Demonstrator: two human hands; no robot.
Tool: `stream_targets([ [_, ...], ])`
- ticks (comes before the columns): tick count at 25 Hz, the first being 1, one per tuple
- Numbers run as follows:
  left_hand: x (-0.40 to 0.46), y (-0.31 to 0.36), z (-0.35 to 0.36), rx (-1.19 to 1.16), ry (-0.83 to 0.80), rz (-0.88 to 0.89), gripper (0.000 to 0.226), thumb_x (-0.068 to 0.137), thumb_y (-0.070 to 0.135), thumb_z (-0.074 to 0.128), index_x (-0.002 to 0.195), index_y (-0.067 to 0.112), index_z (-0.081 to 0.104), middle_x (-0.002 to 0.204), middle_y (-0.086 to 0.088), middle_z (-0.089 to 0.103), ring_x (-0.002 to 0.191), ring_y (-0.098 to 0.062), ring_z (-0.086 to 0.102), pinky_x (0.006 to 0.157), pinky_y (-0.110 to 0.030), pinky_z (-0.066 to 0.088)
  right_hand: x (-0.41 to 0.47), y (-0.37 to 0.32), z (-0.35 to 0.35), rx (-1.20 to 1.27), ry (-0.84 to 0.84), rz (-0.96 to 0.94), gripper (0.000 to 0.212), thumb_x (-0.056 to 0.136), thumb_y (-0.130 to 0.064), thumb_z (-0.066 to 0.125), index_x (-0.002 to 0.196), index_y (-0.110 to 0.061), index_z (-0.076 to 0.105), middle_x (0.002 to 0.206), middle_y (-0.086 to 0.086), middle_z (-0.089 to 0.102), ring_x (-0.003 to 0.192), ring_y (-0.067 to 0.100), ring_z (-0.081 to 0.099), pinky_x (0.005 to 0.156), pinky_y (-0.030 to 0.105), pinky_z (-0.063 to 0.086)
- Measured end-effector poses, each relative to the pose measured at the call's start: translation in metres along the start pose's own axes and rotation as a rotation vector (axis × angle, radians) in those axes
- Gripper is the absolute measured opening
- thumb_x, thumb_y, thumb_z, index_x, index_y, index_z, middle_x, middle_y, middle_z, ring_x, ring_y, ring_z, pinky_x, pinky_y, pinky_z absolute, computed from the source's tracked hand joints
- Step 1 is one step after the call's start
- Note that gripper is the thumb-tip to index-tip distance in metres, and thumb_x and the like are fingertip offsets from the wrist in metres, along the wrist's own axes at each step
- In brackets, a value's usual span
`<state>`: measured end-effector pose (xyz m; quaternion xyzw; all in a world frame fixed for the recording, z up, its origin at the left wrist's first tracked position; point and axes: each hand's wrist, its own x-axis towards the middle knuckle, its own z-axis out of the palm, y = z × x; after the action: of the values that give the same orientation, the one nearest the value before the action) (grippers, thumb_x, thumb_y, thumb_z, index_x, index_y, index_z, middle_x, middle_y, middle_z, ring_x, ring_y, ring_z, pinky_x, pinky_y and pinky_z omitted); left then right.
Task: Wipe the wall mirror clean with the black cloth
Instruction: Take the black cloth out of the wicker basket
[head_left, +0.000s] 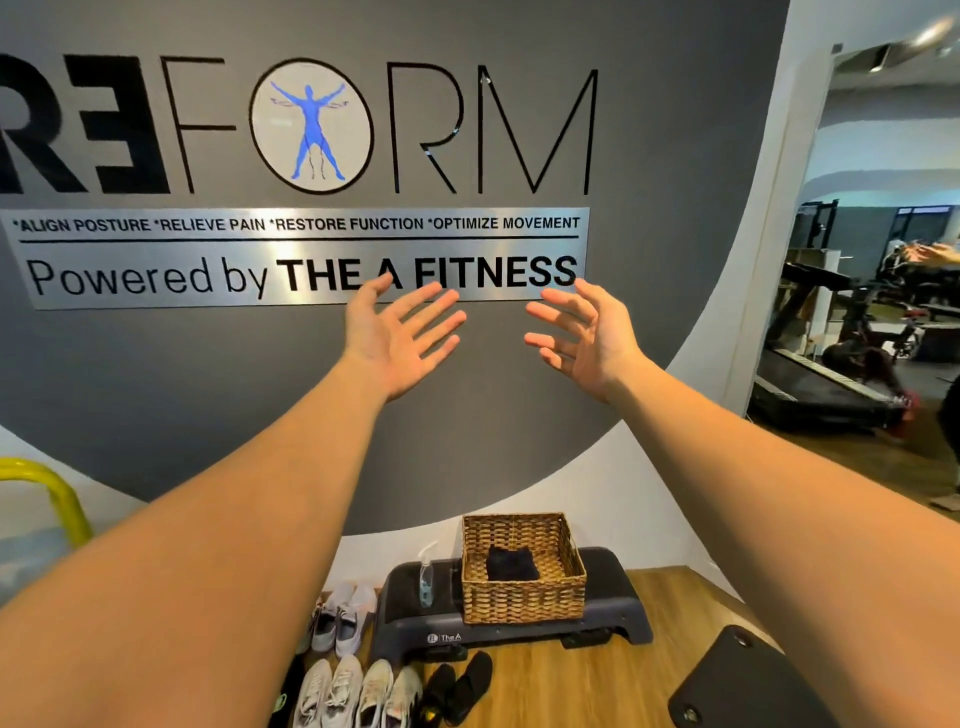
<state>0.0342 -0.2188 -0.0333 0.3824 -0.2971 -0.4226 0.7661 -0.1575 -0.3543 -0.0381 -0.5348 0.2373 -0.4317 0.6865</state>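
Observation:
The black cloth (511, 564) lies folded inside a woven basket (524, 597) on a black step platform (613, 618) by the wall. The wall mirror (878, 260) fills the right side and reflects gym machines. My left hand (400, 332) and my right hand (582, 332) are raised in front of the grey wall sign, palms facing each other, fingers spread, holding nothing. Both hands are far above the basket and left of the mirror.
A clear spray bottle (426, 577) stands on the step platform left of the basket. Several shoes (358, 670) line the wooden floor below. A yellow rail (47, 493) sits at the left edge. A black pad (737, 680) is at the lower right.

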Motion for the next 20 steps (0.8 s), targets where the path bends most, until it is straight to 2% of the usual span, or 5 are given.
stream_targets([
  [9, 0.179, -0.062, -0.021, 0.014, -0.010, -0.071, 0.052, 0.099, 0.048, 0.044, 0.131, 0.014, 0.065, 0.125, -0.006, 0.073, 0.120, -0.027, 0.068, 0.109, -0.041, 0.046, 0.173, 0.055, -0.042, -0.039, 0.015, 0.046, 0.045, 0.103, -0.048, 0.047, 0.126, -0.017, 0.070, 0.112, -0.002, 0.079, 0.095, 0.030, 0.073, 0.071, 0.031, 0.049],
  [16, 0.350, -0.112, -0.050, 0.099, -0.002, -0.183, 0.049, 0.100, 0.045, 0.043, 0.131, 0.015, 0.066, 0.124, -0.004, 0.074, 0.119, -0.026, 0.068, 0.109, -0.042, 0.046, 0.333, 0.106, -0.060, -0.054, 0.057, 0.074, 0.041, 0.105, -0.044, 0.048, 0.125, -0.016, 0.070, 0.113, 0.000, 0.079, 0.093, 0.030, 0.072, 0.070, 0.032, 0.048],
  [20, 0.433, -0.166, -0.070, 0.156, 0.047, -0.274, 0.048, 0.100, 0.045, 0.043, 0.132, 0.016, 0.065, 0.122, -0.002, 0.074, 0.117, -0.026, 0.069, 0.104, -0.040, 0.049, 0.414, 0.155, -0.089, -0.089, 0.081, 0.138, 0.039, 0.105, -0.044, 0.048, 0.122, -0.018, 0.071, 0.112, -0.001, 0.079, 0.090, 0.029, 0.074, 0.070, 0.032, 0.048],
])
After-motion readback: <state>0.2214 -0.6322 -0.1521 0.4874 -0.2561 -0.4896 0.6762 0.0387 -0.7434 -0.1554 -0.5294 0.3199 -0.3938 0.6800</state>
